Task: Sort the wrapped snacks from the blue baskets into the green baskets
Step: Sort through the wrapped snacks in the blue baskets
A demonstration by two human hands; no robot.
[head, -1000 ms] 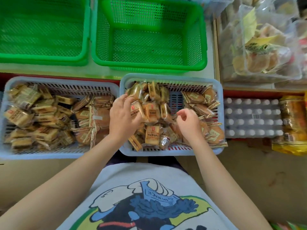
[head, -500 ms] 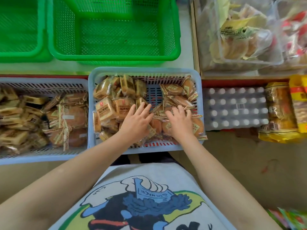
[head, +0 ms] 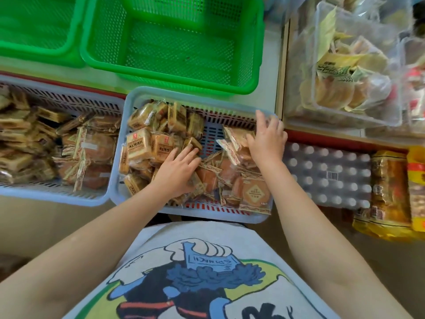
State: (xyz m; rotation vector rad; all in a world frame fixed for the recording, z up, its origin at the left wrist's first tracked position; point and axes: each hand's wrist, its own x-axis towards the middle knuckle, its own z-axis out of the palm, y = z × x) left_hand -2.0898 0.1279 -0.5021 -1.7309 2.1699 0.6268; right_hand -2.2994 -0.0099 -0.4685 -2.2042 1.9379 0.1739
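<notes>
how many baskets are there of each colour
green baskets: 2, one fully in view and one cut off at the left edge
blue baskets: 2, one under both hands and one to its left
total: 4

Pale shelf (head: 269, 72) — two green baskets (head: 174, 42) on it, side by side.

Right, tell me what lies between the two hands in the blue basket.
In the head view, between the left hand and right hand, a bare patch of the blue plastic basket's slotted floor shows, with wrapped round snacks lying beside it.
</notes>
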